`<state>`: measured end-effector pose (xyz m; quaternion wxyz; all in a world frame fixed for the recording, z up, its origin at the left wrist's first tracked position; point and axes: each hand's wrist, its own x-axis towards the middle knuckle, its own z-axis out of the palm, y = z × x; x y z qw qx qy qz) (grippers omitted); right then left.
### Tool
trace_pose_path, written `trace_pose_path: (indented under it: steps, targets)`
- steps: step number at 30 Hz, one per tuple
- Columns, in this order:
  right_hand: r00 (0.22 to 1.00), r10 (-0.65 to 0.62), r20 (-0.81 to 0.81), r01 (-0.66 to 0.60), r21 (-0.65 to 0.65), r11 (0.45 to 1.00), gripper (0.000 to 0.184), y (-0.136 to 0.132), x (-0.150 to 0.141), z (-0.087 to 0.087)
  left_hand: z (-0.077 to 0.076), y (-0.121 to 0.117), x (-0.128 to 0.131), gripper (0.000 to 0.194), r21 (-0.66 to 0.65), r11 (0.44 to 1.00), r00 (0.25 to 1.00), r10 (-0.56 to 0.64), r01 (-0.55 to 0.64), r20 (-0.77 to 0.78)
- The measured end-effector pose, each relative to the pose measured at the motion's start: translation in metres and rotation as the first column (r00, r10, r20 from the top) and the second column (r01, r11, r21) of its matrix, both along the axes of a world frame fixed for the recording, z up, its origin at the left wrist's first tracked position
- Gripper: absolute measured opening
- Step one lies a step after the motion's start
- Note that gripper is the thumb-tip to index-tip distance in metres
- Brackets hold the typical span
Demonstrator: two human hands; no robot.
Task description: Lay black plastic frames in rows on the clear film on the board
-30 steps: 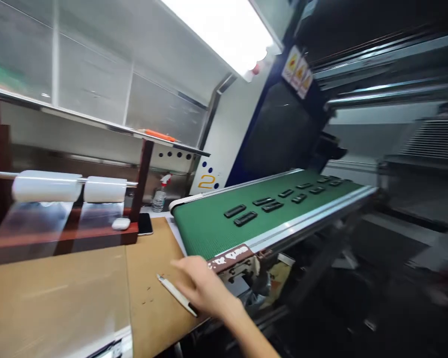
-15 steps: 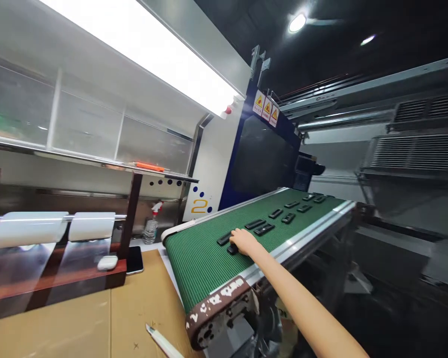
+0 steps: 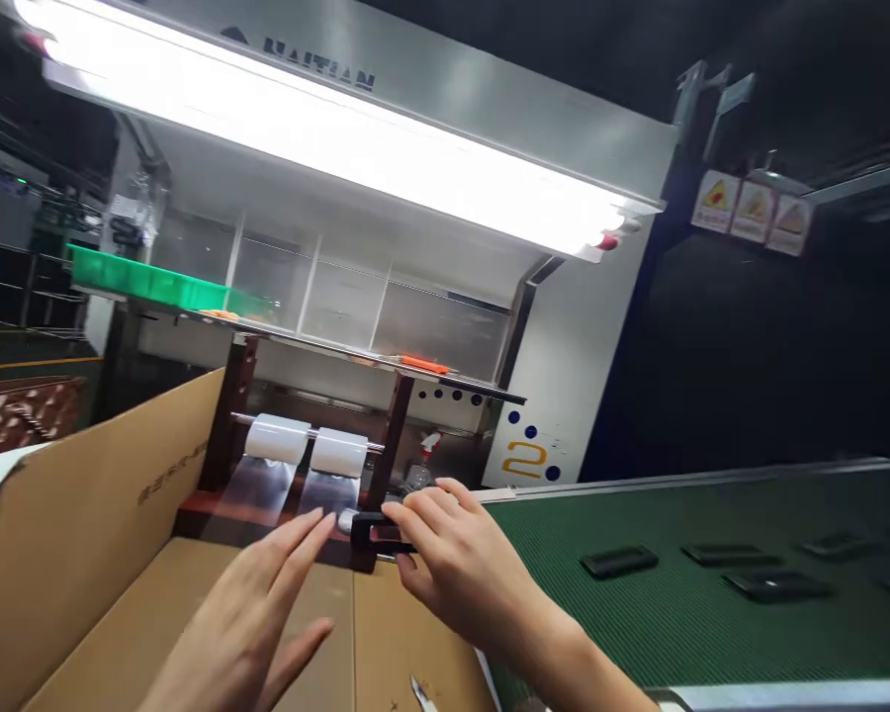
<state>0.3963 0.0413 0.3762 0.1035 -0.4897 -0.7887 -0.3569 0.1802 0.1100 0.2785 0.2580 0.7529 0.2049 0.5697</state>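
Observation:
My right hand (image 3: 464, 559) grips a black rectangular plastic part (image 3: 365, 531) with a slot-like opening, fingers on top and thumb beneath. The part's right end is hidden by my fingers. To its left, my left hand (image 3: 256, 603) holds nothing; its fingers are stretched out and the thumb stands apart, fingertips close to the part's left end. Both hands are above the cardboard (image 3: 333, 643). On the green conveyor belt (image 3: 549, 613) to the right lie several similar black parts (image 3: 619, 562), somewhat blurred.
Two film rolls (image 3: 277, 438) hang on a bar behind my hands, beside a spray bottle (image 3: 419, 473). A cutter knife (image 3: 421, 694) lies at the front. An upright cardboard flap (image 3: 96, 514) stands left. Above runs a shelf (image 3: 326, 348) with a green bin (image 3: 148, 277).
My right hand has lifted a black part off the belt and carried it left over the cardboard. My left hand has come into view. The camera has turned left.

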Motion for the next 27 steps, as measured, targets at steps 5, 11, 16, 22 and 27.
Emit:
trace_pose_path:
  steps: [5, 11, 16, 22, 27]
  targets:
    - [0.973, 0.22, 0.063, -0.229, 0.293, 0.928, 0.023, -0.001, -0.047, 0.039, 0.086, 0.019, -0.011, 0.027, 0.776, 0.582, 0.839, 0.528, -0.243, -0.134]
    - [0.966, 0.215, 0.143, -0.257, 0.468, 0.845, 0.024, -0.004, -0.044, 0.078, 0.145, 0.016, -0.04, 0.026, 0.918, 0.262, 0.774, 0.629, -0.299, 0.073]
    - [0.988, 0.096, 0.122, -0.152, 0.638, 0.755, 0.022, -0.027, -0.021, 0.111, 0.183, 0.027, -0.049, 0.028, 0.91, 0.109, 0.766, 0.584, -0.4, 0.267]
    - [0.993, 0.058, 0.104, -0.115, 0.7, 0.705, 0.02, -0.053, -0.021, 0.128, 0.198, 0.023, -0.043, 0.037, 0.878, 0.165, 0.788, 0.536, -0.449, 0.303]
    - [0.994, 0.069, 0.085, -0.109, 0.698, 0.708, 0.021, -0.059, -0.024, 0.126, 0.192, 0.023, -0.041, 0.039, 0.861, 0.301, 0.841, 0.491, -0.41, 0.229]
